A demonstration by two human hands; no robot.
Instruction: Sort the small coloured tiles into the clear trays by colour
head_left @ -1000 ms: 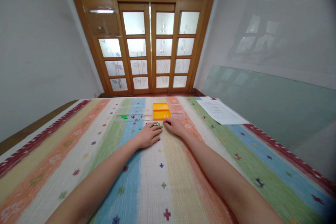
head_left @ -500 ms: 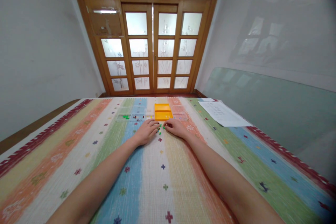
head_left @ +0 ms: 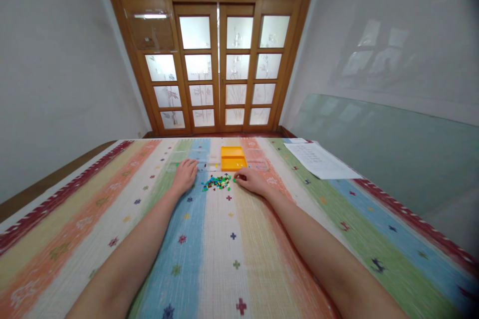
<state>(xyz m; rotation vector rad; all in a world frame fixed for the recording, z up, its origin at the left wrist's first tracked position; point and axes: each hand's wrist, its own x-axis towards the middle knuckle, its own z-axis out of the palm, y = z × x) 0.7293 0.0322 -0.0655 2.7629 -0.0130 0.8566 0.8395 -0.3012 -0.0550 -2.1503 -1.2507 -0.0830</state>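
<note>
A pile of tiny coloured pieces (head_left: 217, 182), green, blue, yellow and dark red, lies on the striped cloth between my hands. My left hand (head_left: 185, 175) is left of the pile, over the near part of a clear compartment box (head_left: 172, 165). Its fingers are together and bent down; anything in them is hidden. At the pile's right edge rests my right hand (head_left: 250, 180), thumb and fingertips closed at a small green piece (head_left: 235, 179). Just behind the pile stands an open yellow case (head_left: 234, 158), with a few tiny bits in its near half.
Another clear box (head_left: 258, 164) lies right of the yellow case, with small bits in it. Printed paper sheets (head_left: 318, 160) lie at the table's right. The striped tablecloth (head_left: 220, 259) covers the table. Beyond its far edge are wooden glass-paned doors (head_left: 219, 70).
My left hand has moved left, from over the pile to the clear box, uncovering the coloured pieces. My right hand has stayed in place, with the green piece still at its fingertips.
</note>
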